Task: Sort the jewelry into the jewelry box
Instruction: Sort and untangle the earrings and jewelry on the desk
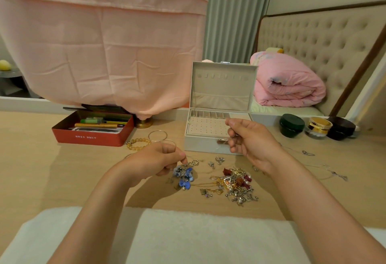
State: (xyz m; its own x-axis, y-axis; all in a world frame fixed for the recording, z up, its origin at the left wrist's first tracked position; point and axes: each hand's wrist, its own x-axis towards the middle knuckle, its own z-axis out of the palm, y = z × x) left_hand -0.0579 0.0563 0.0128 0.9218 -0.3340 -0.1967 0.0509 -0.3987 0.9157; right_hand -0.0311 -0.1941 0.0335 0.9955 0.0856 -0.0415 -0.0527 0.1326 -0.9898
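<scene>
Pinching the charms (193, 162), the left grip (158, 159) is closed on them low over the surface (62, 169); links snagged in the flowers (184, 177) could drag that cluster along. Farther off, the right grip (250, 140) curls before the open box (198, 143), its hold indiscernible.

Right hand (248, 138): hides the jewelry box's (208, 146) front right corner; anything between its fingertips is too small to tell.
Left hand (158, 159): front-left of the box, grip on heart charms (193, 162) unclear.
Gold base (144, 125): left of the box, top hidden under pink cloth (104, 55).
</scene>
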